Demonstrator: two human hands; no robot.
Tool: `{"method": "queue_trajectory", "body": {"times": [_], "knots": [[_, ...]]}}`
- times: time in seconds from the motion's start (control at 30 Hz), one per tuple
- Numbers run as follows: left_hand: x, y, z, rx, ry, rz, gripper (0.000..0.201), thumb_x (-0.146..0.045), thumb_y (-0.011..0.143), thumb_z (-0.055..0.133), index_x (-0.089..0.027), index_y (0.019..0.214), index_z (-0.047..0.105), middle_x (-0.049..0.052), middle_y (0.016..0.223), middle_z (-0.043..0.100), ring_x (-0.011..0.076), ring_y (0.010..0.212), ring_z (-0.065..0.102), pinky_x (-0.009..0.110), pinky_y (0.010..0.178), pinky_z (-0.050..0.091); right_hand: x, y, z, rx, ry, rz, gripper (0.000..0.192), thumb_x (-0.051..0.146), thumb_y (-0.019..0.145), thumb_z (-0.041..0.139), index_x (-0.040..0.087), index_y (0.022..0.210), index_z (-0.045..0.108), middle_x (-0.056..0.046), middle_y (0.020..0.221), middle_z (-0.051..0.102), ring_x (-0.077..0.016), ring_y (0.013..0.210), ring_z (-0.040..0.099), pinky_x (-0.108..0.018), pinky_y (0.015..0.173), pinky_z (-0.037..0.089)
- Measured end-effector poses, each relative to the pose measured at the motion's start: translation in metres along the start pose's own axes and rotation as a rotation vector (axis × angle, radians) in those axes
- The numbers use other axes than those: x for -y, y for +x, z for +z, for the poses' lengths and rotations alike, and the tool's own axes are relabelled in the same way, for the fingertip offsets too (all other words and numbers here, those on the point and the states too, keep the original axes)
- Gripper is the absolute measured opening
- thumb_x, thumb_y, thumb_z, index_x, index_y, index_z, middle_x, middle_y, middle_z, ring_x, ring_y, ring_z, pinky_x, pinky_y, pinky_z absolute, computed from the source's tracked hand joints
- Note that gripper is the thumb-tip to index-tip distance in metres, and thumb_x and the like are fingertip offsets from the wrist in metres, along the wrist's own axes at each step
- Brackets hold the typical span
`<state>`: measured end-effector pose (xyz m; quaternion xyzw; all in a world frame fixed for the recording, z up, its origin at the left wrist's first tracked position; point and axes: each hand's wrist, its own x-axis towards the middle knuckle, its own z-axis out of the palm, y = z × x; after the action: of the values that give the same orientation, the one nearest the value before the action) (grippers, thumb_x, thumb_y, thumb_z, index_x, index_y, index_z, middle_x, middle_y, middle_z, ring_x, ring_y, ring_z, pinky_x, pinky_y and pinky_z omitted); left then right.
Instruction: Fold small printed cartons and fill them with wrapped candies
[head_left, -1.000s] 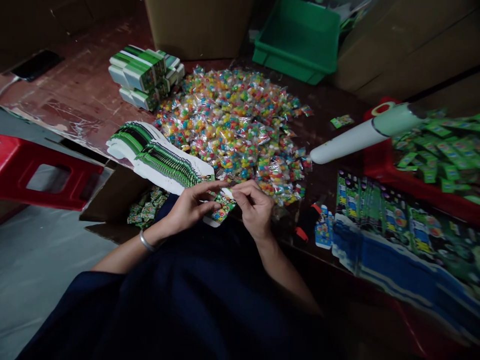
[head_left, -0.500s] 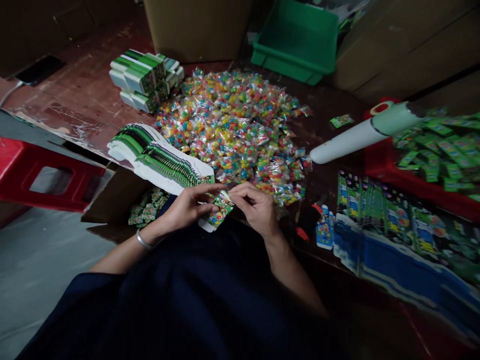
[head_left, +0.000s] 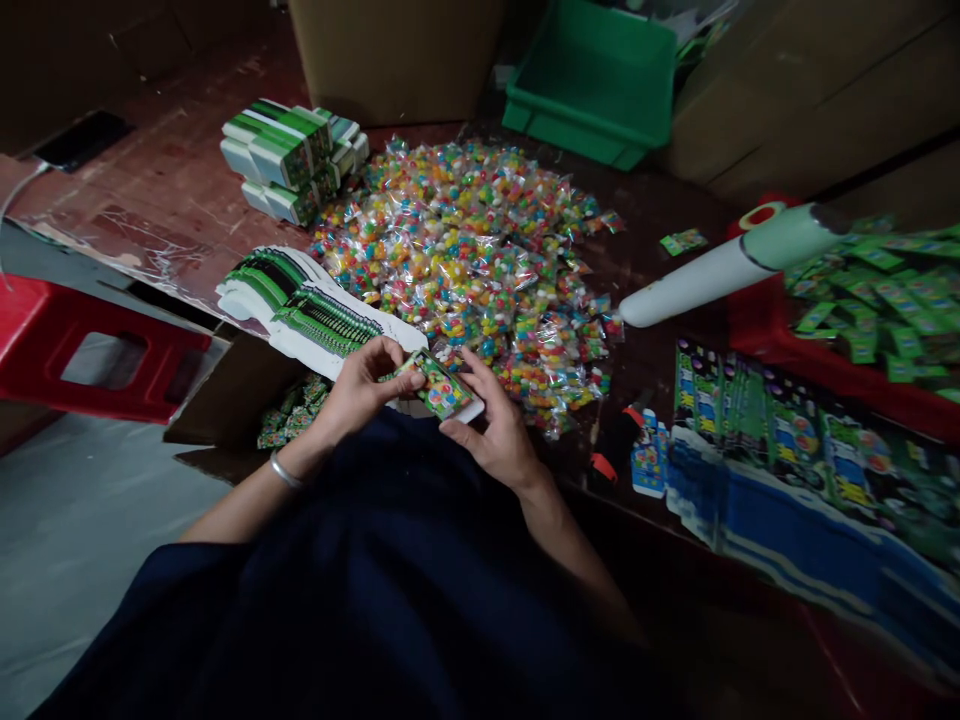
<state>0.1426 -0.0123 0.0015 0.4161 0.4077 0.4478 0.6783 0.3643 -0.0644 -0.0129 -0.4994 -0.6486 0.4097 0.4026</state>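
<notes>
My left hand (head_left: 373,385) pinches one end of a small green printed candy box (head_left: 442,388) between thumb and fingers. At the box's other end, where a white flap shows, my right hand (head_left: 499,425) grips with its thumb below and fingers on the far side. Right behind the hands lies a large heap of clear candy bags (head_left: 480,270) filled with colourful sweets. A fanned row of flat green-and-white box blanks (head_left: 315,315) stretches to the left of the heap, its near end beside my left hand.
Bundled box blanks (head_left: 277,145) are stacked behind. A green tray (head_left: 585,130) stands at the back. To the right are a white tube (head_left: 690,285), a red bin (head_left: 772,345) of green packets, printed pouches (head_left: 795,470) and a blue box (head_left: 649,460). An open carton (head_left: 225,400) sits lower left.
The candy box has turned, so its white end now points right and down instead of down and left. My right hand has shifted from the upper end to that white end.
</notes>
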Motion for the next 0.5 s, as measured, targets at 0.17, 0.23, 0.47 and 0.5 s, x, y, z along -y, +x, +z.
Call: {"method": "queue_trajectory", "body": {"times": [0.17,0.23,0.47,0.5], "knots": [[-0.010,0.004,-0.022,-0.206,-0.164,-0.040,0.048,-0.023,0.068,0.090,-0.020,0.108,0.064,-0.003,0.084,0.069,0.0131,0.071,0.069,0.024,0.060,0.061,-0.025,0.008,-0.031,-0.408,-0.274,0.023,0.028,0.037,0.099,0.064,0.022,0.123,0.070,-0.010,0.107,0.078,-0.0231,0.096,0.075,-0.039,0.082,0.063],[-0.012,0.004,-0.026,-0.183,-0.253,-0.117,0.040,-0.019,0.068,0.085,-0.018,0.104,0.068,0.000,0.086,0.072,0.0146,0.076,0.070,0.031,0.074,0.065,-0.033,0.016,-0.041,-0.325,-0.503,-0.046,0.021,0.026,0.098,0.063,0.022,0.115,0.074,-0.011,0.109,0.078,-0.0263,0.100,0.073,-0.045,0.090,0.061],[-0.006,0.000,-0.013,-0.079,-0.380,-0.224,0.014,-0.021,0.071,0.078,-0.018,0.081,0.069,0.002,0.085,0.077,0.0208,0.090,0.074,0.042,0.091,0.063,-0.030,0.041,-0.023,-0.076,-0.771,-0.173,0.017,0.023,0.096,0.068,0.022,0.113,0.073,-0.011,0.111,0.079,-0.0310,0.106,0.069,-0.048,0.095,0.056],[-0.005,0.000,-0.011,-0.060,-0.352,-0.216,0.021,-0.021,0.070,0.079,-0.019,0.089,0.070,0.003,0.091,0.078,0.0217,0.093,0.075,0.041,0.090,0.063,-0.030,0.044,-0.017,-0.034,-0.778,-0.165,0.016,0.025,0.095,0.070,0.022,0.111,0.073,-0.011,0.108,0.079,-0.0308,0.104,0.069,-0.047,0.093,0.056]]}}
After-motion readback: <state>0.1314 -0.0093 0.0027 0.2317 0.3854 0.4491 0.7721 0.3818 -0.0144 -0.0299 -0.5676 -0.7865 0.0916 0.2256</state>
